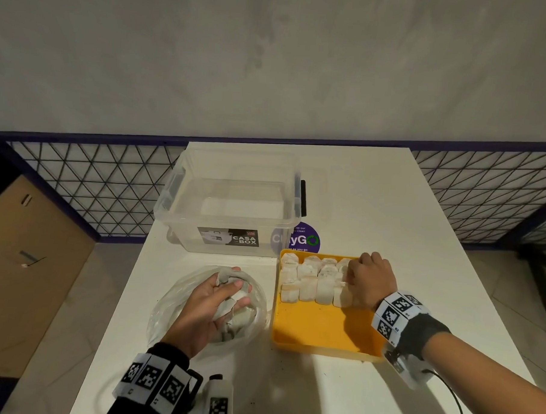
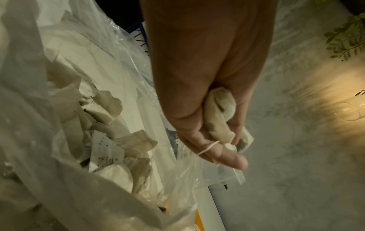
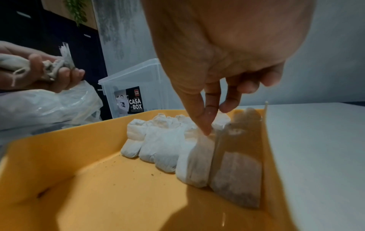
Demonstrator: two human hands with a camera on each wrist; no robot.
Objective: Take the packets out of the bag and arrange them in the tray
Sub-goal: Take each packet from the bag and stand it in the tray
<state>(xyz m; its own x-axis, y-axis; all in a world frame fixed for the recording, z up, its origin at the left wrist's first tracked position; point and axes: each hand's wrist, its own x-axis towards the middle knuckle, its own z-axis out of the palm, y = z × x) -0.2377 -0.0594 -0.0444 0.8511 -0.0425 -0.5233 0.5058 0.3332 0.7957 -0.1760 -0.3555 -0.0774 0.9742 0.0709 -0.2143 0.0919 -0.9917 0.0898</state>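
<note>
L to R: clear plastic bag (image 1: 163, 314), mouth open, w/ small off-white paper packets (image 2: 110, 150) inside. Left hand (image 1: 209, 310) above it, fingers curled round a bunch, likely staged for transfer. Yellow plastic tray (image 1: 322, 334): packets in rows at far end. Right hand (image 1: 371, 280), fingers extended down, one tip pressing a packet, prob. snugging it into line.

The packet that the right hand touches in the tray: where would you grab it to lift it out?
Probably the top edge of the packet, pinched from above on the tray's bare near side. Neighbours press both its flanks and another row backs it, leaving only top and front free.
</note>
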